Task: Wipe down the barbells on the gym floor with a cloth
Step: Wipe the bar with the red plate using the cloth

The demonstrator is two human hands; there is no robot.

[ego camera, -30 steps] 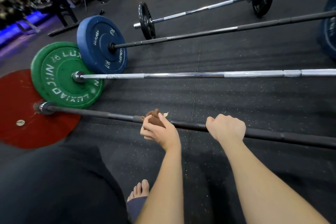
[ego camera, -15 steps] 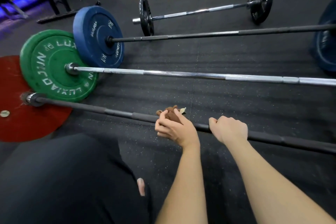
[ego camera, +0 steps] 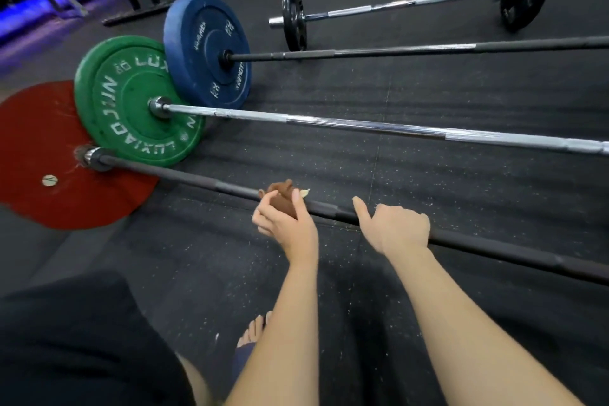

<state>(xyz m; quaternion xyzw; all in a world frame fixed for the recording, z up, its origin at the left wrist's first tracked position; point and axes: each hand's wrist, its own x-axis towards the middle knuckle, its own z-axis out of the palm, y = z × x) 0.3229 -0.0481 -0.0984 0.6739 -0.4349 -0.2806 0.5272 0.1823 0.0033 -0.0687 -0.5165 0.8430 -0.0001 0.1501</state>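
Several barbells lie side by side on the black rubber floor. Nearest me is a black bar (ego camera: 197,179) ending in a red plate (ego camera: 36,194) at the left. My left hand (ego camera: 286,224) presses a bunched brown cloth (ego camera: 280,196) around this bar near its middle. Just to the right, my right hand (ego camera: 395,227) rests over the same bar with fingers curled on it and the thumb lifted. Behind it lie a chrome bar (ego camera: 362,127) with a green plate (ego camera: 131,102) and a black bar (ego camera: 412,50) with a blue plate (ego camera: 207,49).
A shorter chrome barbell (ego camera: 389,6) with small black plates lies farthest back. Racks and a blue-lit strip (ego camera: 39,13) stand at the far left. My dark-clothed knee (ego camera: 75,346) and a bare foot (ego camera: 253,330) are at the bottom.
My left hand slid the cloth right along the near bar, then back a little to the left. My right hand kept its place but its thumb has lifted off the bar.
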